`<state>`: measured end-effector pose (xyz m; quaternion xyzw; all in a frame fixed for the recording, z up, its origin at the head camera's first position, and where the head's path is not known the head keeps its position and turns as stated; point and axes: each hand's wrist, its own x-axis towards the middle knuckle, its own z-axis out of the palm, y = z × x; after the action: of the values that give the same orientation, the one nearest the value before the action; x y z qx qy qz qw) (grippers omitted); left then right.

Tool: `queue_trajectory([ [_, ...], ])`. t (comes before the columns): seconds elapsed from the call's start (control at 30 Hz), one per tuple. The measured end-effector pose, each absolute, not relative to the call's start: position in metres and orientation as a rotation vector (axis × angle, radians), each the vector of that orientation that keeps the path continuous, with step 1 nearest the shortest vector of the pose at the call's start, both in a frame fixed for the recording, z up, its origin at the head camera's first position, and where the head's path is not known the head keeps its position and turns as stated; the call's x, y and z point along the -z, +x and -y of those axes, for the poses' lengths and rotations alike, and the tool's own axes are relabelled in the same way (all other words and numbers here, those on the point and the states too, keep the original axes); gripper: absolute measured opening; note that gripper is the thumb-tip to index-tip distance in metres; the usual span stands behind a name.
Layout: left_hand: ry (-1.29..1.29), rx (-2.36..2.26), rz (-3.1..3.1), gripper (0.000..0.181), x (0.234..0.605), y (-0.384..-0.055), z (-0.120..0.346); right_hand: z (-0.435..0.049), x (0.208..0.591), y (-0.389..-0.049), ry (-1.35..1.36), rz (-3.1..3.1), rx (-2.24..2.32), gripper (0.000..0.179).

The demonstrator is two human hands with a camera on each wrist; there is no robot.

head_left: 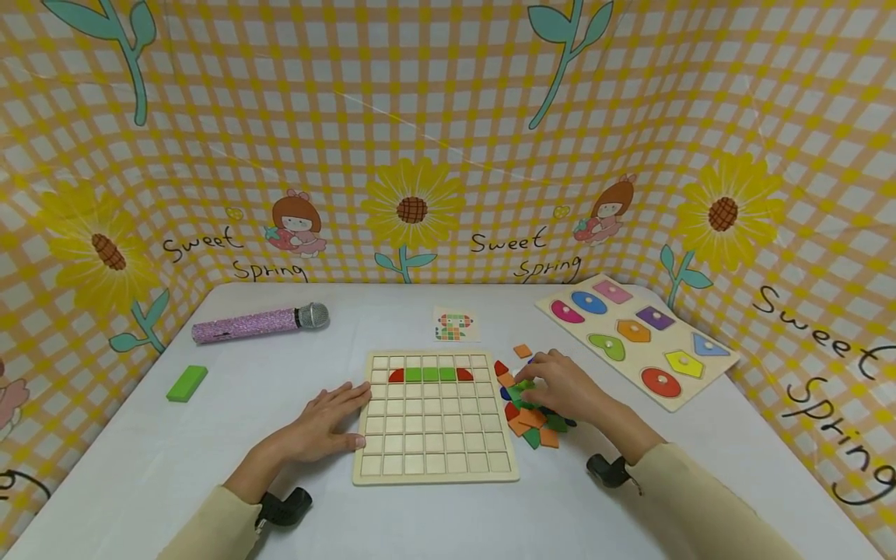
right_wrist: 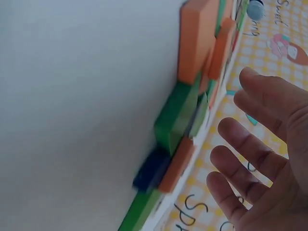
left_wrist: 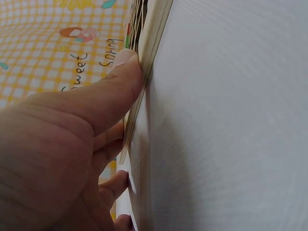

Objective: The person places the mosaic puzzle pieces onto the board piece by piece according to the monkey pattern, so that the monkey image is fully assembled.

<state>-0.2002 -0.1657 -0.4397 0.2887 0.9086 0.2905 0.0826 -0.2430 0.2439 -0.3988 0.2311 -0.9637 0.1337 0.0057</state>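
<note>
My left hand (head_left: 318, 428) lies along the left edge of a wooden grid board (head_left: 434, 464), thumb and fingertips at its rim. In the left wrist view, the thumb (left_wrist: 126, 72) presses against the board's side (left_wrist: 158, 29). One grid row holds three green squares (head_left: 430, 375) between two red rounded-corner pieces (head_left: 397, 376). Over a loose pile of coloured wooden pieces (head_left: 532, 420), right of the board, hovers my right hand (head_left: 567, 389) with its fingers loosely bent. The right wrist view shows nothing in those fingers; an orange piece (right_wrist: 196, 41) and a green one (right_wrist: 175, 115) lie beside them.
Behind the board lies a small pattern card (head_left: 458, 325). A knobbed shape puzzle (head_left: 672, 362) sits at the back right. To the left are a glittery purple microphone (head_left: 259, 323) and a green block (head_left: 187, 383). A patterned cloth wall (head_left: 448, 117) closes off the back.
</note>
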Motion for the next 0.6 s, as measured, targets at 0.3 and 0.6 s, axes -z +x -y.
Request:
queue_trajectory([
  [0.3, 0.876, -0.874, -2.723, 0.073, 0.437, -0.198, 0.166, -0.228, 0.404, -0.249, 0.853, 2.978, -0.343, 0.018],
  [0.6, 0.889, -0.866, -2.73, 0.072, 0.435, -0.198, 0.166, -0.223, 0.407, -0.255, 0.892, 2.965, -0.247, 0.016],
])
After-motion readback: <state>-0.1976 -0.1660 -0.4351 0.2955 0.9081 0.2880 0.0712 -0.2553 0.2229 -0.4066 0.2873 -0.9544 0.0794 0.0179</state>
